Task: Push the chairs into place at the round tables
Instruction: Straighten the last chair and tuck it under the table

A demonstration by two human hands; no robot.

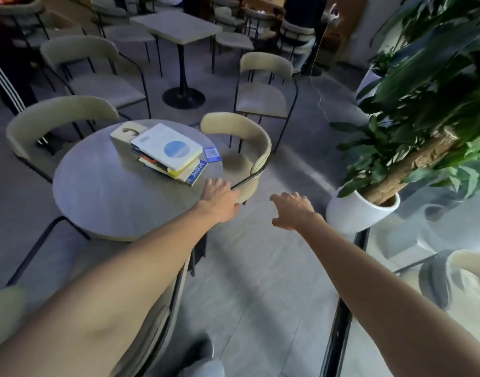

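A round grey table (pixel 103 191) stands in the middle left. At its right side a beige chair (pixel 241 137) with a curved back and black frame is tucked close to the rim. My left hand (pixel 219 200) reaches out flat with fingers apart, next to the near end of that chair's black rail; whether it touches is unclear. My right hand (pixel 293 210) hovers open over the floor, apart from the chair. Another beige chair (pixel 56 118) sits at the table's far left. Directly under my left arm is a nearer chair (pixel 162 317), mostly hidden.
A stack of books (pixel 168 153) and a small box (pixel 124 133) lie on the round table. A white pot (pixel 355 213) with a large plant stands right. Beyond are a square table (pixel 176 25) and more chairs (pixel 263 85). A glass panel (pixel 423 281) runs along the right.
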